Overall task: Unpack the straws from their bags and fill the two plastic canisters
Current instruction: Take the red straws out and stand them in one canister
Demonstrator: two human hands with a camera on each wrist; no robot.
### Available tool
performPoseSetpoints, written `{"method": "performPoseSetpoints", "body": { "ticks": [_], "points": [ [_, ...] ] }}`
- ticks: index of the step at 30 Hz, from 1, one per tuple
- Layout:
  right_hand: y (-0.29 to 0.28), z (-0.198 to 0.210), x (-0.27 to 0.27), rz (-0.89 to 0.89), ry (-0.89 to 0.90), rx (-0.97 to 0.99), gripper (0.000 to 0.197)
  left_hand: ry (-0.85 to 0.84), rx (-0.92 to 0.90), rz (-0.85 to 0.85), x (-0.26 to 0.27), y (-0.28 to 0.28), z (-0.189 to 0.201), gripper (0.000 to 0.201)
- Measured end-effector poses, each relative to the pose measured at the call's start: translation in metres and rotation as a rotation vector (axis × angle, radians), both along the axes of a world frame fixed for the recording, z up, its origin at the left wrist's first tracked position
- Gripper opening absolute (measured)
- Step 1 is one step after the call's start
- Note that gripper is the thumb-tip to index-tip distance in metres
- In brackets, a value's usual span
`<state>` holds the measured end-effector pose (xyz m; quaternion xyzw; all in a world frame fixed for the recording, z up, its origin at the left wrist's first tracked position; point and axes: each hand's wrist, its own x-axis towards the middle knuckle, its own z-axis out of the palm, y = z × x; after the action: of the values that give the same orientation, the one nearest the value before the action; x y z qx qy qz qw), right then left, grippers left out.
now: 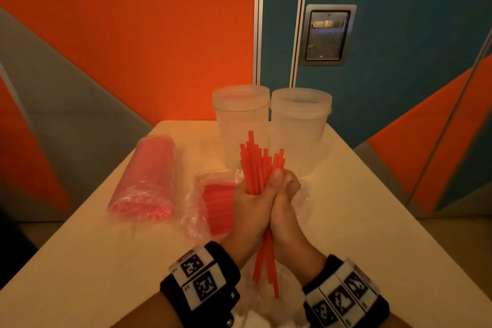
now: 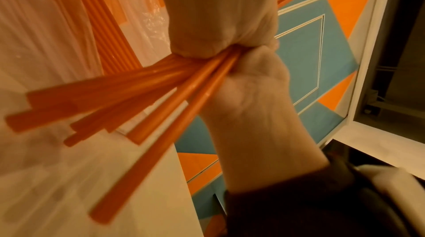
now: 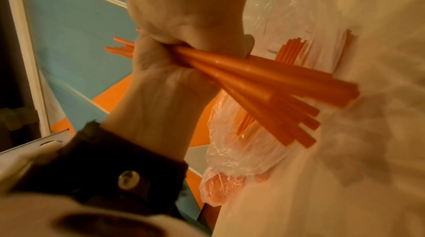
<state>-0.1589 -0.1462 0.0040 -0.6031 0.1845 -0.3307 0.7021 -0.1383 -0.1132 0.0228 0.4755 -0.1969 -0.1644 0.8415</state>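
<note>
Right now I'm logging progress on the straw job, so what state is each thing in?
Left canister: upright, lid on, no straws inside.
Right canister: upright, lid on, no straws inside.
Sealed straw bag: lying on the table, full.
Opened straw bag: lying open, partly emptied.
Straw bundle: uneven ends, gripped by the left hand and right hand.

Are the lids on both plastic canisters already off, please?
No: in the head view the left canister and the right canister both have their lids on.
</note>
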Motion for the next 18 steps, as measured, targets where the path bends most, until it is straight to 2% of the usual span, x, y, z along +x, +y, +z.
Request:
{"method": "performPoseSetpoints", "body": {
  "ticks": [2,3,4,5,7,9,10,12,13,14,15,16,18],
  "points": [
    [0.002,-0.001,0.005,-0.137,-0.094,0.051,0.052,-0.055,0.056,0.028,-0.001,0.0,0.0,0.023],
    [0.002,-0.001,0.006,-0.154,-0.12,0.093,0.038,-0.08,0.078,0.047,0.0,0.0,0.0,0.02],
    [0.001,-0.002,0.008,-0.167,-0.132,0.1,0.031,-0.101,0.097,0.062,0.001,0.0,0.0,0.016],
    [0.002,-0.001,0.008,-0.164,-0.139,0.119,0.031,-0.113,0.109,0.071,0.0,0.001,0.0,0.013],
    [0.0,0.0,0.005,-0.095,-0.131,0.106,0.047,-0.134,0.114,0.094,0.001,0.002,0.001,0.012],
    [-0.005,0.004,-0.003,0.089,-0.167,0.134,0.066,-0.155,0.117,0.102,0.004,0.005,0.006,0.017],
    [-0.009,0.005,-0.009,0.184,-0.185,0.127,0.066,-0.17,0.117,0.111,0.008,0.006,0.007,0.02],
    [-0.019,0.008,-0.023,0.372,-0.129,-0.026,0.05,-0.166,0.092,0.152,0.018,0.012,0.014,0.018],
    [-0.021,0.01,-0.032,0.451,-0.034,-0.16,0.054,-0.171,0.083,0.182,0.021,0.014,0.018,0.015],
    [-0.024,0.006,-0.037,0.495,0.092,-0.309,0.069,-0.193,0.087,0.202,0.024,0.016,0.02,0.016],
    [-0.024,0.004,-0.04,0.513,0.2,-0.451,0.081,-0.224,0.097,0.201,0.022,0.017,0.022,0.018],
    [-0.02,0.002,-0.04,0.466,0.269,-0.56,0.084,-0.261,0.111,0.189,0.018,0.017,0.023,0.019],
    [-0.007,0.002,-0.035,0.25,0.26,-0.577,0.068,-0.34,0.144,0.16,0.005,0.017,0.021,0.021]
  ]
}}
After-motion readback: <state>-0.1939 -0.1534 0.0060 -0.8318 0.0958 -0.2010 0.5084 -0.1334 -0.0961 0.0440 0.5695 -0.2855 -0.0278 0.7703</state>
